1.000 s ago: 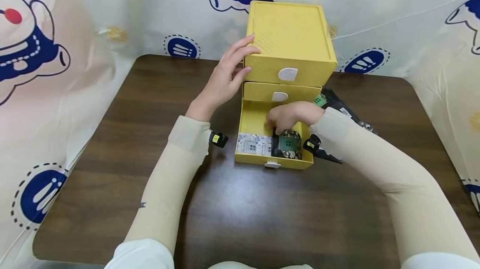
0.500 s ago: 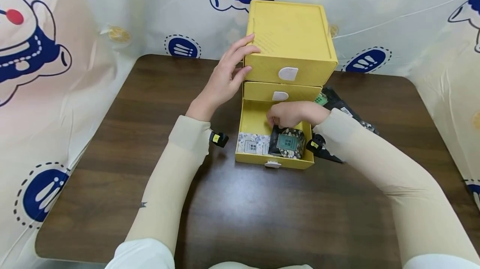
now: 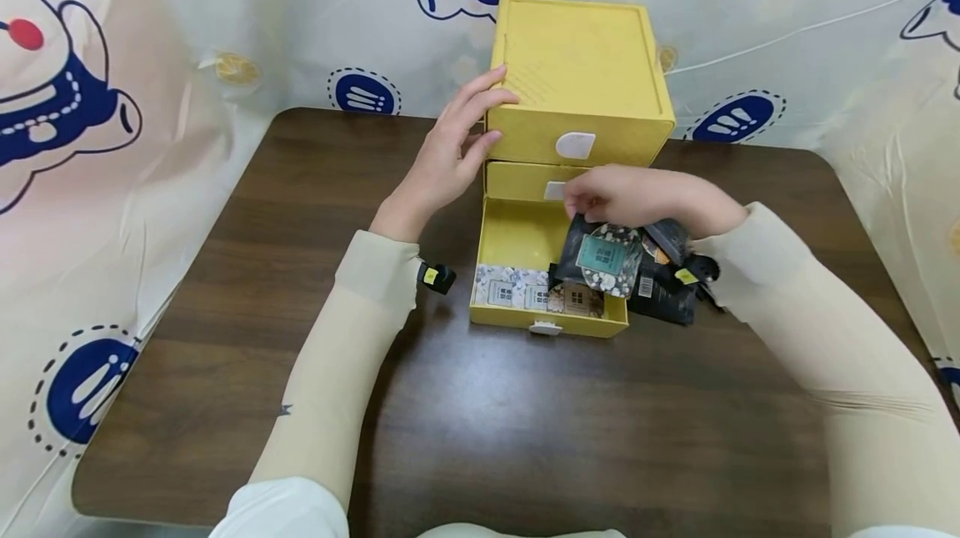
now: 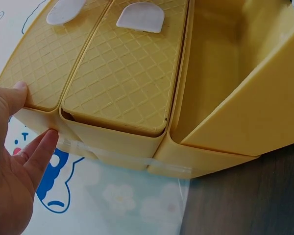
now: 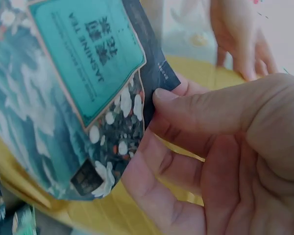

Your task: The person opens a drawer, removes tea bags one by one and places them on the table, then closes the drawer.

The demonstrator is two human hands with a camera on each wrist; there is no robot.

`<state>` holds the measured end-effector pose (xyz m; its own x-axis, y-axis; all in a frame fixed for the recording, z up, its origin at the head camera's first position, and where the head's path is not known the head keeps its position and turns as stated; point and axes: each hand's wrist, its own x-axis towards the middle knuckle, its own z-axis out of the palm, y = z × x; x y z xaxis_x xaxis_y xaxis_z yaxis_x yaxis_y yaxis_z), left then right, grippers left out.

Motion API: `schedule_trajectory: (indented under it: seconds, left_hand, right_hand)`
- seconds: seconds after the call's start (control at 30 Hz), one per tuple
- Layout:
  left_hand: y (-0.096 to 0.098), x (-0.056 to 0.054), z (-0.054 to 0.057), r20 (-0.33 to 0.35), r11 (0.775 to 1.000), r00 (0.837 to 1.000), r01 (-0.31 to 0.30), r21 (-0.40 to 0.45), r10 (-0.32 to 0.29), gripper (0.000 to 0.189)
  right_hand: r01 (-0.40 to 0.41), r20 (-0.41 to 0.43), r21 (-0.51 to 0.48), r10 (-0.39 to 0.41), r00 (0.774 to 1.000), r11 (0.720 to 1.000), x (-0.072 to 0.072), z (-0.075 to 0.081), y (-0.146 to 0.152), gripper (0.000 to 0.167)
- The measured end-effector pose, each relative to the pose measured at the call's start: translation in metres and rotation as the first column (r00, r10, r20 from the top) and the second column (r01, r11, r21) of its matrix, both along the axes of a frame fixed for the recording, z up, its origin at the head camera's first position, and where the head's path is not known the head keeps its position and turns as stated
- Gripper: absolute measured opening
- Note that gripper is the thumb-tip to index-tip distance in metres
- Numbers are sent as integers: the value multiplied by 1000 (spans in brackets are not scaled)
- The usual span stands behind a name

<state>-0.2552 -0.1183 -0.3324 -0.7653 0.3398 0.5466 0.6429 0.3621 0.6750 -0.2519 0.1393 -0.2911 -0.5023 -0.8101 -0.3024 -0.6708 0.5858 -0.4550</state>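
My right hand [image 3: 648, 198] pinches a dark tea packet [image 3: 602, 258] by its top corner between thumb and fingers. In the right wrist view the packet's teal label [image 5: 100, 54] reads "JASMINE TEA". The packet overlaps the right side of the pulled-out bottom drawer [image 3: 510, 318]. My left hand [image 3: 450, 150] rests against the left side of the yellow drawer unit [image 3: 581, 62], two fingers over the top edge and the thumb at the front. White floral packets [image 3: 504, 288] and a brown-labelled packet [image 3: 579, 301] lie at the front of the drawer.
Several dark packets [image 3: 663, 300] lie on the brown table [image 3: 480, 429] right of the drawer, partly behind my right hand and wrist. The middle drawer [image 3: 517, 181] is closed below the top one. A patterned curtain [image 3: 360, 12] hangs behind the table.
My right hand has lifted the jasmine tea packet from the drawer and moved up and right. A brown-labelled packet now shows in its former place. My left hand has stayed put.
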Motion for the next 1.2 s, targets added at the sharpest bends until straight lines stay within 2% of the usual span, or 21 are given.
schedule_trajectory:
  seconds: [0.2,0.37,0.47,0.6,0.7,0.87,0.97,1.07,1.2]
  left_hand:
    - [-2,-1,1,-11,1000,1000,-5,-7,5,37]
    - [-2,0,1,-15,1000,1000,-5,-11,5,36]
    - [-1,1,0,-7,1000,1000,-1,-13,0,37]
    - [-2,2,0,-4,1000,1000,3,-11,-3,37]
    - [-2,1,2,-10,1000,1000,3,-9,-4,37]
    - [-1,0,3,-14,1000,1000,13,-8,-13,38]
    - [0,0,2,-11,1000,1000,13,-9,-13,37]
    - [0,0,1,-13,1000,1000,7,-14,-8,37]
    - [0,0,1,-21,1000,1000,2,-22,-2,37]
  right_hand:
    - [97,52,14,-98,994,995,-4,11,33,19]
    - [168,138,23,-169,976,986,-14,10,61,15]
    - [184,193,37,-187,963,982,-20,9,75,12]
    - [220,197,55,-226,954,974,-27,7,90,12]
    - [313,202,58,-318,926,948,-32,5,100,14]
    - [467,222,62,-468,855,882,-47,-10,119,15]
    - [508,210,68,-510,834,859,-59,-26,130,15]
    - [536,191,60,-537,822,842,-67,-41,139,16]
    - [541,119,25,-540,833,840,-71,-51,146,17]
